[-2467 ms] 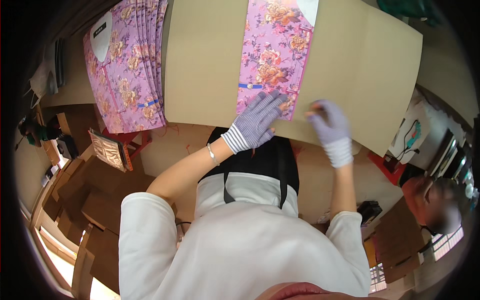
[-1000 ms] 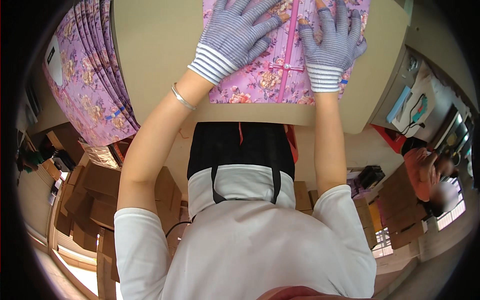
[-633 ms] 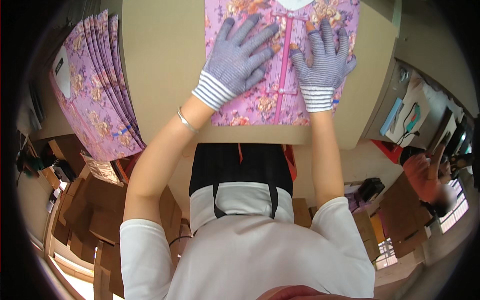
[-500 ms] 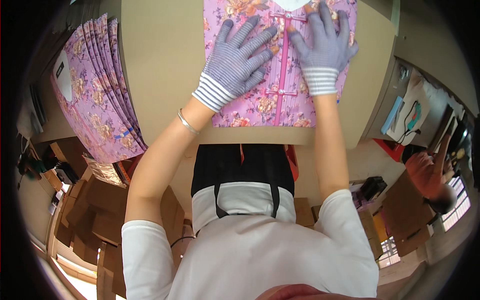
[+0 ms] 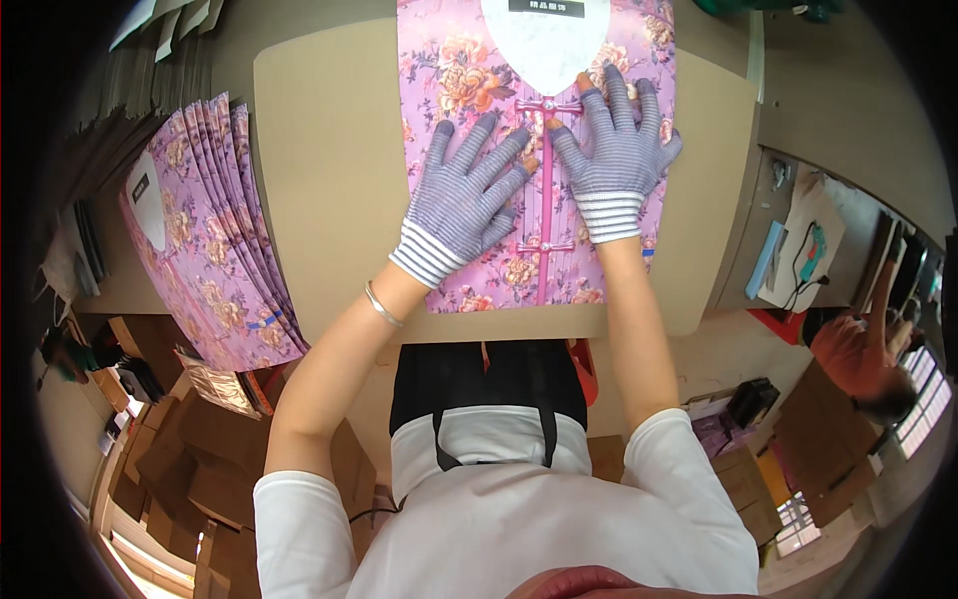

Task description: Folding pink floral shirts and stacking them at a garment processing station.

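Note:
A folded pink floral blouse (image 5: pixel 469 85) lies front side up on a tan board. A deep pink placket with knot fastenings runs down its middle, and a white insert with a black label fills the neckline. Both hands wear grey striped gloves with some fingertips bare. My left hand (image 5: pixel 461 195) rests flat on the blouse left of the placket, fingers spread. Across the placket, my right hand (image 5: pixel 616 155) lies flat near the upper fastening, its fingers also apart. Neither hand grips anything.
Several matching folded blouses (image 5: pixel 205 240) overlap in a stack at the left. The tan board (image 5: pixel 329 170) covers the table in front of me. Cardboard boxes (image 5: pixel 215 449) stand on the floor at lower left. Another person (image 5: pixel 848 349) is at the far right, beside a side table.
My view has shifted, so blouse, board and hands sit lower in the picture and more of the neckline shows. Both hands keep their places on the blouse.

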A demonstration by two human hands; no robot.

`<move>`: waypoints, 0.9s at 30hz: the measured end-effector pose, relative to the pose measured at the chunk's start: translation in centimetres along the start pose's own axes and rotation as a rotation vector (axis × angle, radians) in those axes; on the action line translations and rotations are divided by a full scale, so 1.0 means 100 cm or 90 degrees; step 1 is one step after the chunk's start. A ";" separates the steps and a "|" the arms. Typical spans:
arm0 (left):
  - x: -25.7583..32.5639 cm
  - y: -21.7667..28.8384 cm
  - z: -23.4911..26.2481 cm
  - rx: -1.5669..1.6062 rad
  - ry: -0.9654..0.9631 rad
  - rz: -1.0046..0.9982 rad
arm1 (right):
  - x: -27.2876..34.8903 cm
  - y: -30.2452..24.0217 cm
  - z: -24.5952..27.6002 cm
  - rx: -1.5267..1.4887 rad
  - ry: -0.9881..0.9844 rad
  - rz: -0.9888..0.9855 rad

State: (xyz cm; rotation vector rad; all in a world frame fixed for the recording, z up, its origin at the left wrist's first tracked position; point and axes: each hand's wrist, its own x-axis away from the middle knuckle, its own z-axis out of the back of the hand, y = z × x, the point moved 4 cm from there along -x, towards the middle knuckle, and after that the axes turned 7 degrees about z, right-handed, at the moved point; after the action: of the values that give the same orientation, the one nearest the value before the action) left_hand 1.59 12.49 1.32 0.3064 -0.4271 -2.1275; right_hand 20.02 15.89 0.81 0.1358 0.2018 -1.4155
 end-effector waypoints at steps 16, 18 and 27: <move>-0.001 0.000 0.003 0.033 0.017 -0.014 | -0.002 0.002 0.004 -0.046 0.034 0.008; -0.002 0.000 0.004 0.035 0.017 -0.011 | -0.003 0.002 0.006 -0.028 0.023 0.006; 0.004 -0.001 0.007 0.039 0.022 -0.006 | -0.003 -0.001 0.010 -0.058 0.014 0.006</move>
State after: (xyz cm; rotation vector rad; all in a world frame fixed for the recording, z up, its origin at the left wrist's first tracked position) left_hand 1.01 12.34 1.88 0.3813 -0.4718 -2.1182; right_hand 19.90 15.90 1.86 0.0773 0.2819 -1.3933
